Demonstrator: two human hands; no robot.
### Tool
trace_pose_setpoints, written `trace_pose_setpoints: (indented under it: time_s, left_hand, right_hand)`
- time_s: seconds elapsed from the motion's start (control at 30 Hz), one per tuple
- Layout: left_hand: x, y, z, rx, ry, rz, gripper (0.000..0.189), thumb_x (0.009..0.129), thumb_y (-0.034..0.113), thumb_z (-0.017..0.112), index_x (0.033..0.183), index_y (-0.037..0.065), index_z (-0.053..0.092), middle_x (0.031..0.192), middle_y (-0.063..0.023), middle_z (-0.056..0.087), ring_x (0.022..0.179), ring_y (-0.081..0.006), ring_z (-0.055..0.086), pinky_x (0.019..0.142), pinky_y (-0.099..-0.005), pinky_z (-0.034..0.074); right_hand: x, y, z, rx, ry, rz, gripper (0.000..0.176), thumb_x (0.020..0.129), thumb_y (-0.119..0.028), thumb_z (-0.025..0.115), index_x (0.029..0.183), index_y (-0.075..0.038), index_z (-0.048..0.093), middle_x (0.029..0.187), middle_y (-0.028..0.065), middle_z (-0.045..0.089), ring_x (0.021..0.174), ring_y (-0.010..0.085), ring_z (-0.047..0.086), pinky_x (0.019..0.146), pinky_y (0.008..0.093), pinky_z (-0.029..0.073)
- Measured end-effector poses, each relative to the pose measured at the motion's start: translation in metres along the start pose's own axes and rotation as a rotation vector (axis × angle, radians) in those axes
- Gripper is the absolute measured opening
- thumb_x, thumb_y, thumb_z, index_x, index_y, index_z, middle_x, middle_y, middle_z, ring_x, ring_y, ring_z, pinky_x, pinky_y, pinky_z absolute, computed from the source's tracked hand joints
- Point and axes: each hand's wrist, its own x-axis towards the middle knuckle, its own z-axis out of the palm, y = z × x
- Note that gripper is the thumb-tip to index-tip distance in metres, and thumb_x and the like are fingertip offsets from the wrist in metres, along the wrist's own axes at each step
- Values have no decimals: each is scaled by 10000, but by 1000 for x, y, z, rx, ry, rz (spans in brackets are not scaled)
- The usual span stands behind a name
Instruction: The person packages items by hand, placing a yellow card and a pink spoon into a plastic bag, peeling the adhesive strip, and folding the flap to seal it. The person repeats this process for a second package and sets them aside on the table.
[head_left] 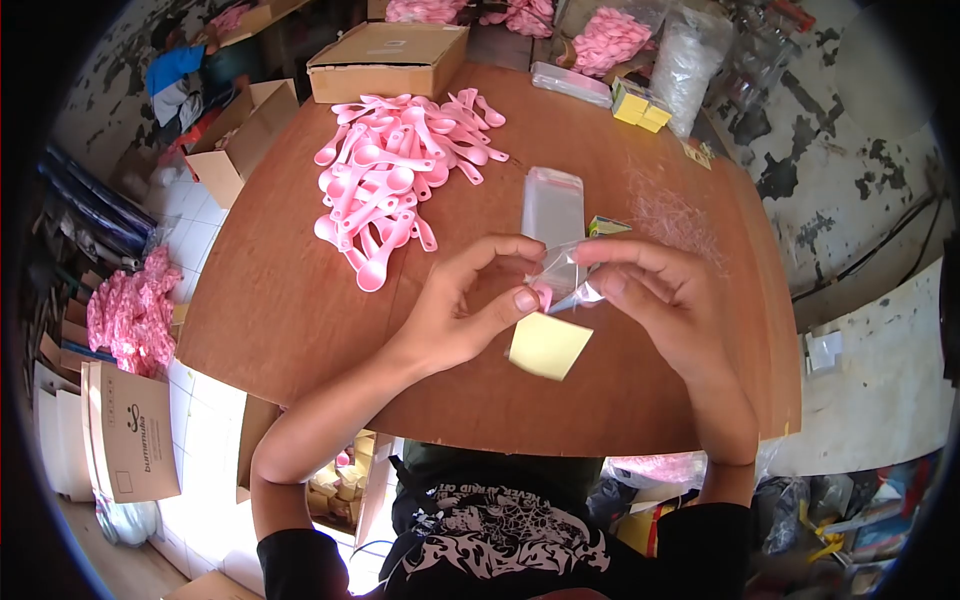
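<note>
My left hand point(465, 305) and my right hand point(655, 290) meet over the front half of the brown table point(300, 330). Between them is a small clear plastic bag point(562, 262), pinched at each side, with something pink low in it near my left thumb. A pale yellow card point(549, 346) hangs or lies just below my fingers; whether it is inside the bag is unclear. Behind my hands lies a stack of clear bags point(553, 205), with a small green and yellow packet point(607, 226) beside it. A pile of pink spoons point(385, 175) spreads over the table's back left.
A closed cardboard box point(388, 58) stands at the table's back edge. Yellow packs point(640, 105), a flat clear-wrapped pack point(571, 84) and a tall plastic roll point(690, 65) are at the back right. Thin pink strands point(675, 210) lie at right. A person point(178, 80) is at far left.
</note>
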Motion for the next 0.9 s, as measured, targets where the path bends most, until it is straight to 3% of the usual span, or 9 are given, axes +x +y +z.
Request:
trace_pose_setpoints:
  time_s: [0.03, 0.13, 0.2, 0.4, 0.47, 0.63, 0.9]
  left_hand:
    - [-1, 3, 2, -244, -46, -134, 344, 900, 123, 668, 1199, -7, 558, 1104, -114, 621, 989, -160, 615, 831, -298, 506]
    - [-2, -3, 3, -272, -99, -283, 246, 923, 92, 635, 1129, -36, 596, 1017, -91, 662, 912, -110, 627, 790, -262, 516]
    - [-3, -8, 4, -259, -89, -301, 218, 926, 84, 624, 1104, -39, 605, 981, -88, 669, 889, -102, 628, 770, -254, 512]
    - [-5, -9, 8, -212, -51, -374, 161, 942, 63, 574, 1048, -48, 623, 876, -75, 683, 790, -82, 634, 685, -228, 496]
    - [-6, -7, 11, -193, 4, -408, 147, 948, 107, 593, 1018, -15, 633, 803, -27, 640, 705, -80, 623, 619, -224, 485]
    - [-7, -10, 12, -185, -5, -367, 152, 957, 102, 575, 1015, -26, 631, 810, -48, 659, 696, -77, 626, 614, -227, 488]
    - [-7, -12, 13, -241, -39, -355, 208, 979, 167, 560, 1017, -22, 639, 804, -39, 669, 723, -58, 615, 631, -216, 486]
  right_hand:
    - [-5, 2, 5, 21, -4, 74, 267, 936, -51, 580, 1176, 67, 596, 1162, 124, 622, 1015, 163, 619, 894, 297, 497]
    - [-14, 8, 14, 112, 8, 211, 270, 944, -72, 570, 1179, 58, 598, 1120, 114, 639, 967, 157, 633, 875, 307, 505]
    - [-20, 23, 13, 208, -21, 244, 265, 942, -36, 575, 1183, 74, 580, 1157, 125, 612, 1063, 168, 608, 919, 297, 504]
    - [-26, 40, 19, -88, 53, 30, 181, 924, -31, 592, 1078, 47, 648, 1021, 108, 643, 904, 145, 651, 782, 267, 543]
    - [-27, 39, 20, -161, 56, 5, 160, 914, -28, 602, 1047, 31, 668, 975, 106, 653, 859, 144, 659, 740, 261, 546]
    - [-25, 33, 21, -442, 67, -145, 141, 866, -21, 639, 993, -11, 699, 856, 95, 653, 744, 164, 653, 647, 260, 518]
    - [-23, 34, 23, -505, 101, -196, 173, 853, 2, 628, 1001, -34, 709, 821, 86, 628, 670, 163, 624, 606, 258, 501]
